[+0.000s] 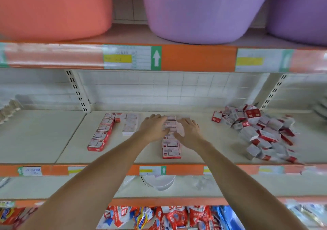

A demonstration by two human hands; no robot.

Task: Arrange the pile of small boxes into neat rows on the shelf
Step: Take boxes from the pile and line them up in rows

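Upper shelf edge label [131, 57]: white up arrow on a green strip; yellow price band, print too blurred to read.
Middle shelf edge label [153, 170]: small white up arrow on green; yellow band, unreadable.
Handwritten tag [31, 171]: scrawl, illegible.
Small boxes [171, 153]: red and white print, unreadable.
Bags on bottom shelf [143, 217]: large lettering, cut off, unreadable.

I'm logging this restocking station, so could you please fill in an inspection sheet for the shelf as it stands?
Surface: pale shelf, orange front edge.
Job's things: loose pile of small boxes at right; left row, short row beside it, middle row.
Clutter: nothing seen.
Grippers: left hand and right hand rest on the middle row, fingers fairly straight.
Cables: nothing seen.
Surroundings: orange tub and purple tubs above; detergent bags below.
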